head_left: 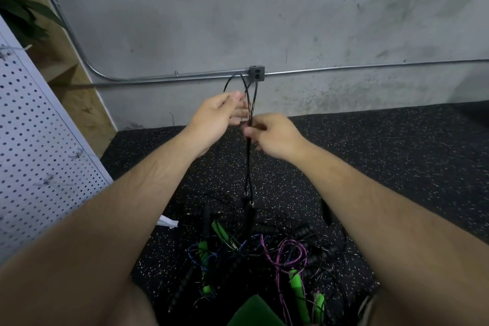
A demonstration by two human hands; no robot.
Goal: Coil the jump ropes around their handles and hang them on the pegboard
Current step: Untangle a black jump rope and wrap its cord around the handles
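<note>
A thin black jump rope [249, 164] hangs doubled in front of me, its black handles [248, 216] dangling just above the floor pile. My right hand [270, 135] pinches the bundled strands at mid-height. Above that pinch the rope rises in loops [239, 82]. My left hand [221, 114] is beside those loops with straight fingers touching the strands. A tangled pile of ropes [251, 254] lies on the floor below: green-handled ones, a purple braided cord [287, 257], a blue cord and black beaded ropes. The white pegboard [39, 140] leans at the left.
A grey concrete wall with a metal conduit [172, 77] and an outlet box [256, 73] stands ahead. Black speckled rubber flooring [383, 153] spreads to the right. A wooden shelf unit [66, 74] and plant leaves [18, 8] are at the upper left.
</note>
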